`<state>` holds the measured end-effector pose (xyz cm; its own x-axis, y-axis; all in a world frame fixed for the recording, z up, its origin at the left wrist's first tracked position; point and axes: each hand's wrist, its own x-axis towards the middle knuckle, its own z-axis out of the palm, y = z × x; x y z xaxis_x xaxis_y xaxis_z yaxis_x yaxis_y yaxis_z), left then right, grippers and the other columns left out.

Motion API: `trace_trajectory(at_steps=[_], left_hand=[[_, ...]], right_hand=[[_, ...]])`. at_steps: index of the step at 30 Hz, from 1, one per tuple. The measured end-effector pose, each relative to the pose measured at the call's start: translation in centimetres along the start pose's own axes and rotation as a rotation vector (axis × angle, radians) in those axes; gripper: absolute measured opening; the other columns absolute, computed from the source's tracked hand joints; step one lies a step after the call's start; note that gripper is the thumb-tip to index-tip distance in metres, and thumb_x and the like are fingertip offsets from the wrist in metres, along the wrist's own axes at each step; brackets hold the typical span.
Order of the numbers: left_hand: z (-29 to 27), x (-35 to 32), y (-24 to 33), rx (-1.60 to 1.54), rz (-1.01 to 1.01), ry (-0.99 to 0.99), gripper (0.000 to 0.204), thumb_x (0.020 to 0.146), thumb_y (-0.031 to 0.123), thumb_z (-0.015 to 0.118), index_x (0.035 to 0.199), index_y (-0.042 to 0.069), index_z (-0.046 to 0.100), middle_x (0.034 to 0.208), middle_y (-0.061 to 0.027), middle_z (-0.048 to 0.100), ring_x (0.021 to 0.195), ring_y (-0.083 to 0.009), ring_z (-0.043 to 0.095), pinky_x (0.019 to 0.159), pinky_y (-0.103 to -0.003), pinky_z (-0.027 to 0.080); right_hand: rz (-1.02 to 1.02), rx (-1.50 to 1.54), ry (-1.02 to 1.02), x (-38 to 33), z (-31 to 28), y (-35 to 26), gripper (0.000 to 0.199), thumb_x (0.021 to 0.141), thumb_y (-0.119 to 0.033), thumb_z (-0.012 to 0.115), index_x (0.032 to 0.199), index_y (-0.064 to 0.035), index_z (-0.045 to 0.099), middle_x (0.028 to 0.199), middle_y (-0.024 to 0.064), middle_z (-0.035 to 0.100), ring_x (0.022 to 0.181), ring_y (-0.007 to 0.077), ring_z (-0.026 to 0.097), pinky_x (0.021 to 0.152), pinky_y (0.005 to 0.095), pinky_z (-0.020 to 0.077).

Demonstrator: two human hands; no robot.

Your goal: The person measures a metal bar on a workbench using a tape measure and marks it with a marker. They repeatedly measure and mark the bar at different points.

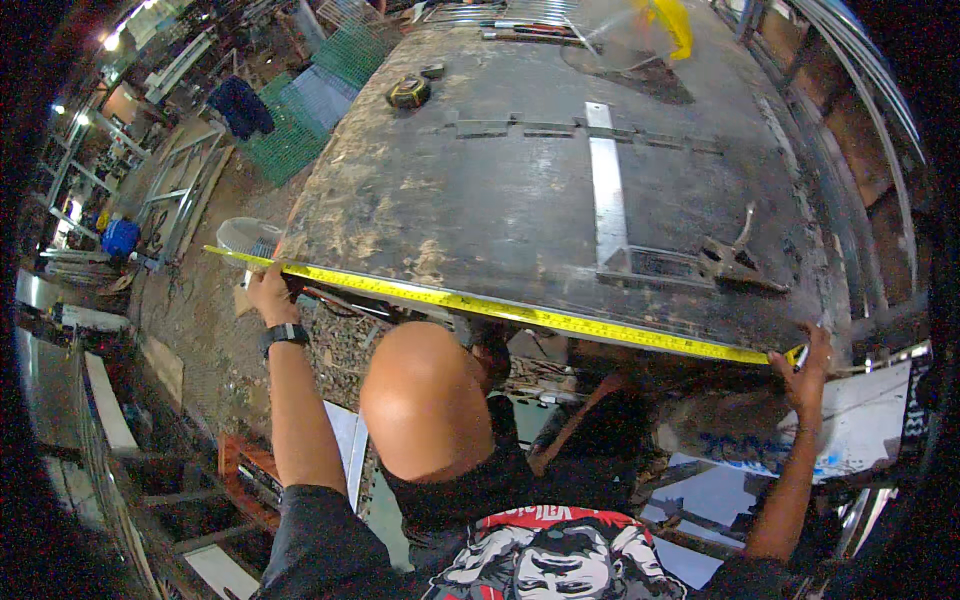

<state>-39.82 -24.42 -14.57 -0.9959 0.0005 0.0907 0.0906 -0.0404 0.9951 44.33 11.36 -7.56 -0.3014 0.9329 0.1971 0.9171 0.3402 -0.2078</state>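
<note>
A yellow measuring tape point(500, 307) is stretched along the near edge of a dark, worn workbench point(400, 220). At the bench's left corner, my left hand point(270, 294) is closed on the tape, whose free end sticks out past it to the left. My right hand point(806, 366) is closed at the tape's right end, around a small case that is mostly hidden by the fingers. Just behind the tape, a thin metal bar seems to follow the same edge. A bare knee point(425, 400) is bent below the bench, between my arms.
On the bench lie a metal square point(607, 195), a rusty clamp-like tool point(735, 262), a second tape measure point(408, 93) and some rods point(535, 35). A yellow-handled object point(672, 28) is at the far side. A round fan point(248, 238) stands by the left corner, near green mesh point(275, 140).
</note>
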Motion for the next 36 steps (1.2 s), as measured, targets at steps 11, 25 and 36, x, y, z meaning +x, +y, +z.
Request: trace_trajectory(at_steps=[11, 25, 36], left_hand=[[0.2, -1.4, 0.6, -0.05, 0.049, 0.01, 0.01, 0.086, 0.005, 0.072, 0.09, -0.001, 0.065, 0.082, -0.0021, 0.062, 0.067, -0.0131, 0.053, 0.061, -0.034, 0.044], [0.7, -1.5, 0.7, 0.054, 0.044, 0.067, 0.012, 0.085, 0.004, 0.073, 0.094, 0.002, 0.064, 0.089, -0.0027, 0.066, 0.074, -0.013, 0.059, 0.065, -0.032, 0.047], [1.1, -2.4, 1.2, -0.019, 0.039, 0.07, 0.012, 0.085, 0.005, 0.072, 0.089, 0.003, 0.06, 0.081, -0.0013, 0.06, 0.067, -0.013, 0.054, 0.062, -0.032, 0.044]], right_hand=[[-0.099, -0.065, 0.113, -0.2, 0.1, -0.2, 0.073, 0.08, -0.029, 0.086, 0.14, -0.0055, 0.053, 0.136, 0.019, 0.056, 0.134, 0.0402, 0.048, 0.114, 0.0502, 0.0349], [-0.114, -0.047, 0.085, -0.1, 0.4, 0.9, 0.076, 0.081, -0.028, 0.086, 0.144, -0.006, 0.051, 0.142, 0.0193, 0.054, 0.138, 0.0402, 0.046, 0.118, 0.0499, 0.0314], [-0.112, -0.108, 0.099, 0.0, 0.9, 2.8, 0.081, 0.08, -0.033, 0.088, 0.147, -0.0059, 0.05, 0.147, 0.0221, 0.051, 0.14, 0.0432, 0.043, 0.118, 0.0524, 0.0322]])
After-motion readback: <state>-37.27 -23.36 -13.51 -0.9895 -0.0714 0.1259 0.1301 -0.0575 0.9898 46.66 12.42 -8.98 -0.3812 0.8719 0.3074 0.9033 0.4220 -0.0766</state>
